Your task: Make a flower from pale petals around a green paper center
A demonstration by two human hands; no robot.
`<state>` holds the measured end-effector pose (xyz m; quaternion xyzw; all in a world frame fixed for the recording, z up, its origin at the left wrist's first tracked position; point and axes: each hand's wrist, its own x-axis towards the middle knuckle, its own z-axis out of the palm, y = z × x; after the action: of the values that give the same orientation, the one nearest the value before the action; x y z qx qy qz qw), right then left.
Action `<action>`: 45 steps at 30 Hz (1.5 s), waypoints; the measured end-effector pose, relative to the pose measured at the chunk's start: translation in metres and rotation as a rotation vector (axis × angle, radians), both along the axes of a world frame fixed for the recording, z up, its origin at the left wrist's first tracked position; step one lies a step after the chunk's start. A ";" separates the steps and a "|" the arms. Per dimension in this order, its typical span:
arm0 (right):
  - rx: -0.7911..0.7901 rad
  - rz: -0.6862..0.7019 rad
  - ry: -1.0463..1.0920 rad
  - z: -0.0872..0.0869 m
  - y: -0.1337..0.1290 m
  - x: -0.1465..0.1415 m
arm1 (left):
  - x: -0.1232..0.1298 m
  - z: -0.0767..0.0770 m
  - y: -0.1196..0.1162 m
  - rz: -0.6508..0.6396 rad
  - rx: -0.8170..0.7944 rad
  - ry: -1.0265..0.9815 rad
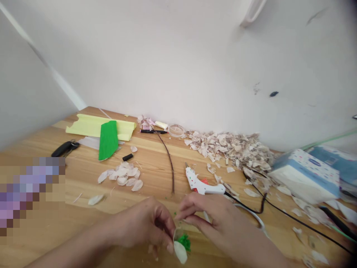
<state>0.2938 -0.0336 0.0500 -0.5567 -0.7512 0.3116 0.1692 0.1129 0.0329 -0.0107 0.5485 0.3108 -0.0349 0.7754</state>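
Near the bottom centre, my left hand [145, 223] pinches a small flower piece with a pale petal [180, 252] and a green fringed centre [184, 242]. My right hand [209, 219] is just to the right of it, thumb and forefinger pressed together above the green centre; whatever lies between those fingertips is too small to make out. Just beyond my right hand lies a white glue gun [202, 183], its nozzle pointing away. A loose pile of pale petals [125, 173] rests on the wooden table [83, 227] to the left.
Green paper [108, 140] overlaps yellow paper [83, 125] at back left, near black keys [61, 149]. A thin brown stem [170, 162] lies mid-table. Along the wall is a heap of dried petals [231, 149]; a tissue pack [306, 175] and black cable [295, 216] are right.
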 end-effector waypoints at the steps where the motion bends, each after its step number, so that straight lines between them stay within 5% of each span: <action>1: 0.000 0.000 0.007 0.000 0.000 0.001 | 0.000 0.001 0.000 -0.004 -0.012 -0.001; 22: 0.004 0.012 0.020 -0.002 0.002 0.000 | 0.001 0.003 0.000 0.011 -0.037 -0.014; 35: -0.085 -0.026 0.251 -0.012 0.007 0.006 | 0.002 -0.003 0.001 0.068 -0.002 -0.098; 38: -0.108 -0.094 0.346 -0.012 0.008 0.006 | 0.000 -0.002 0.002 0.081 0.053 -0.112; 45: -0.012 -0.192 0.274 -0.010 0.008 0.004 | 0.002 0.002 -0.004 0.145 0.487 -0.020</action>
<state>0.2981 -0.0255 0.0398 -0.5790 -0.6626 0.3718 0.2958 0.1149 0.0290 -0.0091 0.6956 0.3410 0.1022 0.6240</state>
